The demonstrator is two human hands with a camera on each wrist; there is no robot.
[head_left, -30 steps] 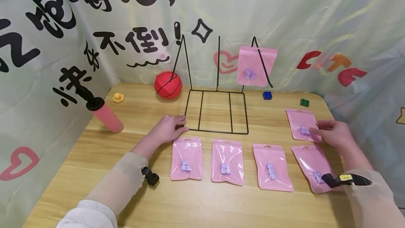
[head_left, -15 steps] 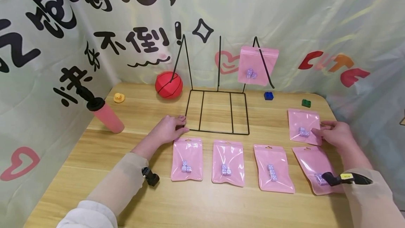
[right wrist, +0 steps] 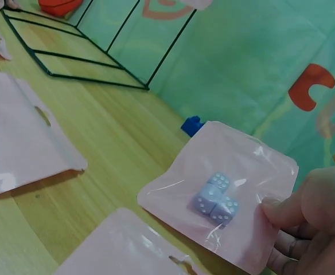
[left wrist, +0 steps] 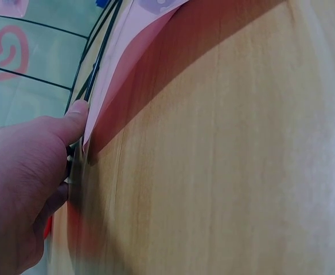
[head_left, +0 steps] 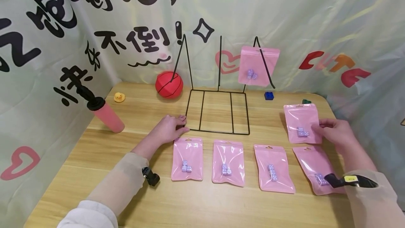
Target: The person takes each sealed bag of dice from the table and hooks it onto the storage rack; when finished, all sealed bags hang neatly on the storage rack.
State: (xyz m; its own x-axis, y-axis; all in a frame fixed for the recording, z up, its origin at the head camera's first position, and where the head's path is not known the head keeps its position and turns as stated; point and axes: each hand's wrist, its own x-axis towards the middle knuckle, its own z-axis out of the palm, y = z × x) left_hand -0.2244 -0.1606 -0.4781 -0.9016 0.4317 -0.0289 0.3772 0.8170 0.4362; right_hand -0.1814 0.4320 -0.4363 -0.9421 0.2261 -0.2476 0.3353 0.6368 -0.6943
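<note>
At the surface's [head_left: 95, 171] left edge lies a pink pump [head_left: 105, 113], tilted, with a yellow duck [head_left: 118, 97] near the far left corner and a red ball [head_left: 168, 84] further along the far edge. The left hand [head_left: 169, 128] rests on the near left corner of the black wire rack [head_left: 216, 110]; in the left wrist view its thumb [left wrist: 76, 117] lies against the wire beside a pouch's corner, the fingers curled loosely at the frame. Whether they clamp the wire I cannot tell for sure.

Along the near side lie four pink pouches in a row: first pouch [head_left: 187, 158], second pouch [head_left: 228, 163], third pouch [head_left: 273, 168], fourth pouch [head_left: 316, 169], each with small lilac dice inside. A hung pouch [head_left: 258, 66] dangles on the rack's right upright, above the far edge.

Behind the rack's right corner sits a blue block [head_left: 268, 95]; a green block [head_left: 306, 101] peeks out by the far right corner.

Near the right edge, the right hand [head_left: 335, 133] pinches the held pouch [head_left: 302, 122] at its lower right corner, the fingers [right wrist: 282, 209] closed on the film. The pouch is lifted off the surface, tilted, above the fourth pouch's far end; three dice [right wrist: 216, 197] sit clustered inside it.
</note>
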